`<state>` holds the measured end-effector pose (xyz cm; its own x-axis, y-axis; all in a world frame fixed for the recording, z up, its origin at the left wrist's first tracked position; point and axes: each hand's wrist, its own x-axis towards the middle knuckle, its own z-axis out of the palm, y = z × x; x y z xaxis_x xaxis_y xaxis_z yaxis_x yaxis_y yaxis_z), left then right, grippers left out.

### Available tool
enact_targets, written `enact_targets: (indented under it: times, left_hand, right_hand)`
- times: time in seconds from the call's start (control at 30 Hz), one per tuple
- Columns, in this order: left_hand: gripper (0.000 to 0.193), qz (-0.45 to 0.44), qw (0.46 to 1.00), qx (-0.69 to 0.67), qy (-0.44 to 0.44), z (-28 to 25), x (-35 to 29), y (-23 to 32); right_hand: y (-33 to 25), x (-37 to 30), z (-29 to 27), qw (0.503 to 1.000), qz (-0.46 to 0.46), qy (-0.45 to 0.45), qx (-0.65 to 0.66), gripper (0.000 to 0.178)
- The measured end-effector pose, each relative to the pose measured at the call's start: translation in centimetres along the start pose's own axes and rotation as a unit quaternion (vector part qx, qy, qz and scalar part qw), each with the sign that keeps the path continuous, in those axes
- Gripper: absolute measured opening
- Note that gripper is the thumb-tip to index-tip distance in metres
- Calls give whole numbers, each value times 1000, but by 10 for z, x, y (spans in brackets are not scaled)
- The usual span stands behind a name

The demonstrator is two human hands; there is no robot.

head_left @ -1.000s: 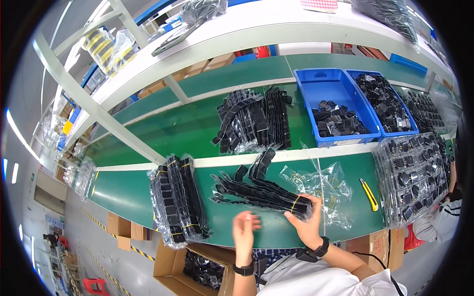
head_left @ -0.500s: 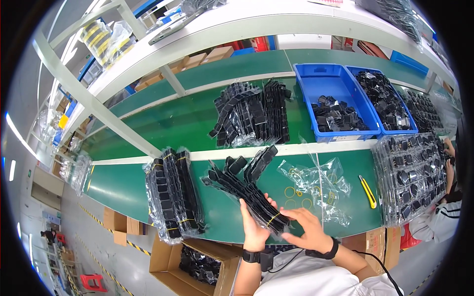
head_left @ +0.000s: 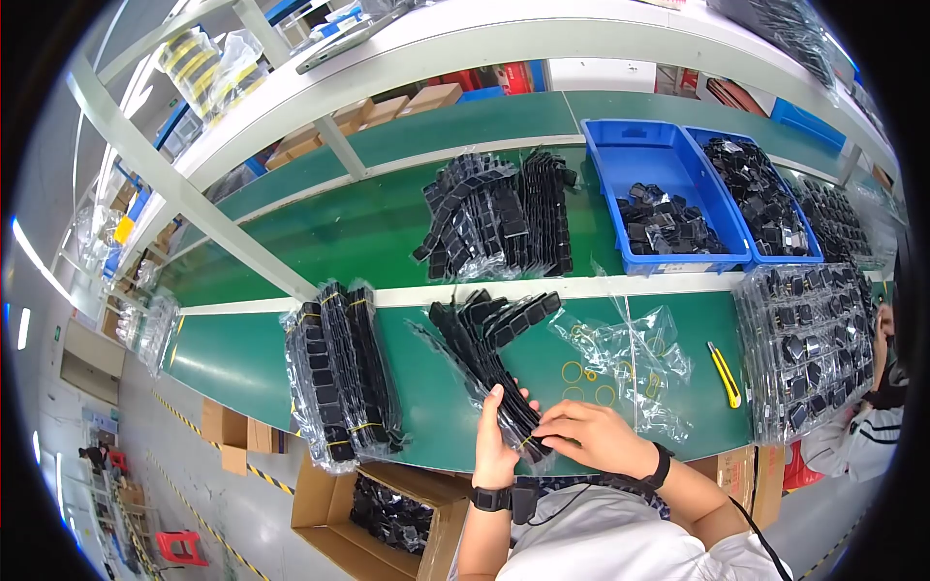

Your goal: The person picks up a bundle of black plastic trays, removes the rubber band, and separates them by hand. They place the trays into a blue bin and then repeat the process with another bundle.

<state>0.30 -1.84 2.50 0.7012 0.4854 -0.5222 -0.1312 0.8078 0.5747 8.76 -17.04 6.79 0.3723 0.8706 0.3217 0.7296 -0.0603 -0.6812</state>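
My left hand [head_left: 494,447] is wrapped round the near part of a bundle of black segmented strips [head_left: 477,351] in clear plastic. The bundle's far end fans out over the green bench, with a few strips splayed to the right. A thin yellow rubber band [head_left: 528,442] circles the near end. Fingers of my right hand [head_left: 603,438] are pinched together at that band, on the bundle's right side; their tips are partly hidden. Banded bundles of similar strips [head_left: 339,373] lie to the left.
Loose yellow rubber bands [head_left: 573,371] and crumpled clear plastic bags [head_left: 639,353] lie right of the bundle, beside a yellow utility knife [head_left: 724,376]. Beyond are a strip pile [head_left: 475,213] and blue bins [head_left: 668,261]. Stacked clear trays [head_left: 804,339] stand right; a carton [head_left: 320,504] sits below.
My right hand's fingers have gone from spread to pinched at the rubber band. The bundle has turned a little, its far end shifting right.
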Motion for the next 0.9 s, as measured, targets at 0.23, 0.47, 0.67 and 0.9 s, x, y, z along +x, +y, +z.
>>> enact_targets:
  times: [0.23, 0.47, 0.67, 0.9]
  left_hand:
    - [35, 36, 998, 50, 30, -1, 0, 5]
    - [27, 77, 987, 130, 50, -11, 1, -2]
    - [34, 79, 992, 87, 46, -14, 5, 8]
    - [24, 102, 990, 72, 67, -11, 10, 6]
  right_hand:
    - [1, 5, 11, 989, -56, -41, -132, 15]
    - [8, 21, 11, 986, -61, -131, -81, 6]
    - [7, 13, 29, 994, -72, -81, 6, 11]
    - [0, 20, 28, 994, -7, -105, -32, 19]
